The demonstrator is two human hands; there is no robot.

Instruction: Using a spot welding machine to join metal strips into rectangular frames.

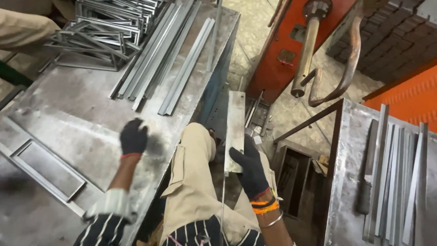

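My left hand (133, 137) rests on the bench (77, 114), blurry, maybe curled shut and empty. My right hand (249, 169) grips the flat metal strip (235, 125) over my knee, pointing straight away.

Workshop seen from above. Grey steel worktable (68, 114) on the left, scuffed and dusty, with loose metal strips (159, 64) lying lengthwise and a heap of welded rectangular frames (104, 36) at its far end; one flat frame (43, 171) lies near the front edge. A second steel table (346, 205) on the right carries more strips (396, 177) laid side by side. Between them an orange machine (282, 50) with a metal rod and curved arms (337, 68). Mottled concrete floor (255, 32). Dark brick stack (396, 36) at the upper right. Even, flat light.
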